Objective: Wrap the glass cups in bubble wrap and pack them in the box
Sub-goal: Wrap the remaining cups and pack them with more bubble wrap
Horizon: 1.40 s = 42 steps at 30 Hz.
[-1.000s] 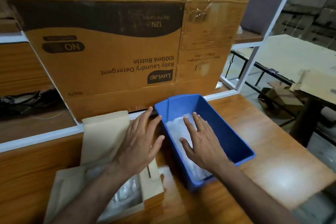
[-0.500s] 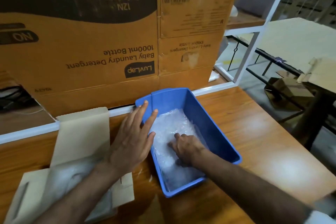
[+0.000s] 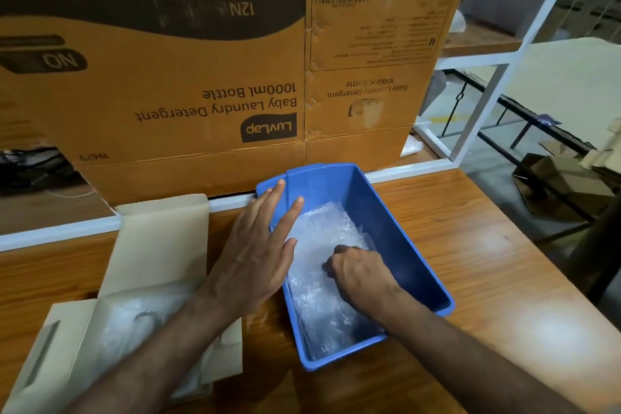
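Observation:
A blue plastic bin (image 3: 400, 235) sits on the wooden table, filled with clear bubble wrap (image 3: 322, 239). My right hand (image 3: 359, 270) is inside the bin, fingers curled down into the bubble wrap. My left hand (image 3: 258, 252) lies flat with straight fingers over the bin's left rim. To the left lies an open pale cardboard box (image 3: 161, 245) with bubble-wrapped glass (image 3: 134, 329) inside; my left forearm crosses over it.
A large brown LuvLap carton (image 3: 201, 77) stands right behind the bin on a white-framed shelf. The wooden table (image 3: 504, 296) stretches to the right. Beyond its right edge are a metal-framed table and cardboard scraps on the floor.
My right hand went from flat on the bubble wrap to curled fingers dug into it. My left hand shifted onto the bin's left rim. The view moved closer.

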### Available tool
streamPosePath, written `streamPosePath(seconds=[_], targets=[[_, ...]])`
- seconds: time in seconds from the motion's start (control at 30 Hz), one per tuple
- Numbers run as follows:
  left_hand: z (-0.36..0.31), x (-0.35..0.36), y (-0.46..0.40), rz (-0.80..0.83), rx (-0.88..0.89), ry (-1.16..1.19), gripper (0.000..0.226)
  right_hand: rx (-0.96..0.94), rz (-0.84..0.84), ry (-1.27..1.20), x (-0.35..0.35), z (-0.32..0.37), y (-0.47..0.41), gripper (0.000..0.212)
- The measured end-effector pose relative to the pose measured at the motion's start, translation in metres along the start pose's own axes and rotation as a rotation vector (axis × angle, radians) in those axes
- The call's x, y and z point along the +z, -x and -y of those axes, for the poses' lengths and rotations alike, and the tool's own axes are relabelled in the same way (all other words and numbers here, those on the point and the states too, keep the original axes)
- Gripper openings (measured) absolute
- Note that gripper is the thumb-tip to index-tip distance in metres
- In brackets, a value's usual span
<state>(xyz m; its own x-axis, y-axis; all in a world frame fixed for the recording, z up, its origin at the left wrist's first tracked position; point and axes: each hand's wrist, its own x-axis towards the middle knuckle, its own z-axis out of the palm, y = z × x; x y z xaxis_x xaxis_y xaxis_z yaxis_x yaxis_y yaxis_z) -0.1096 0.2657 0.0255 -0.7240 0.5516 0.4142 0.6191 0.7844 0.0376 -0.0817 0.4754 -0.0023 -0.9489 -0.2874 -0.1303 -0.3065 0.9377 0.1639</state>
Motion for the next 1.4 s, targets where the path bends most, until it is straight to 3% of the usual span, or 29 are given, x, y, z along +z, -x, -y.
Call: streamPosePath(seconds=[0.17, 0.3, 0.4, 0.53, 0.63, 0.73, 0.87, 0.97, 1.1, 1.23, 1.3, 1.4], targets=[[0.000, -0.002, -0.005, 0.031, 0.000, 0.019, 0.070, 0.153, -0.205, -0.107, -0.008, -0.003, 0.016, 0.029], [0.004, -0.001, -0.008, 0.058, 0.041, 0.077, 0.081, 0.188, -0.487, -0.127, -0.022, 0.000, 0.026, 0.047], [0.010, -0.002, -0.017, 0.017, 0.002, 0.181, 0.061, 0.122, -0.673, -0.138, -0.032, 0.008, 0.033, 0.050], [0.018, -0.017, -0.022, -0.091, -0.017, 0.371, 0.018, 0.034, -0.772, -0.176, -0.044, 0.022, 0.038, 0.044], [0.027, -0.039, -0.016, -0.147, -0.074, 0.500, 0.010, 0.003, -0.865, -0.226, -0.060, 0.030, 0.037, 0.038], [0.038, -0.070, -0.009, -0.168, -0.110, 0.679, 0.013, 0.027, -0.969, -0.433, -0.087, 0.043, 0.035, 0.039], [0.059, -0.114, 0.000, -0.248, -0.199, 0.881, 0.019, 0.132, -0.786, -0.743, -0.123, 0.049, 0.023, 0.078], [0.078, -0.137, 0.006, -0.359, -0.313, 1.092, 0.019, 0.090, -0.497, -1.225, -0.145, 0.053, 0.007, 0.065], [0.110, -0.150, 0.022, -0.356, -0.571, 1.503, 0.023, -0.087, -0.410, -1.622, -0.163, 0.082, -0.015, 0.028], [0.132, -0.155, 0.052, -0.277, -0.722, 1.624, 0.038, -0.130, -0.270, -1.825, -0.174, 0.119, -0.028, 0.047], [0.139, -0.157, 0.066, -0.321, -0.749, 1.524, 0.033, -0.093, -0.360, -1.837, -0.179, 0.140, -0.033, 0.054], [0.150, -0.165, 0.081, -0.428, -0.775, 1.429, 0.022, 0.102, -0.556, -1.868, -0.180, 0.170, -0.042, 0.048]])
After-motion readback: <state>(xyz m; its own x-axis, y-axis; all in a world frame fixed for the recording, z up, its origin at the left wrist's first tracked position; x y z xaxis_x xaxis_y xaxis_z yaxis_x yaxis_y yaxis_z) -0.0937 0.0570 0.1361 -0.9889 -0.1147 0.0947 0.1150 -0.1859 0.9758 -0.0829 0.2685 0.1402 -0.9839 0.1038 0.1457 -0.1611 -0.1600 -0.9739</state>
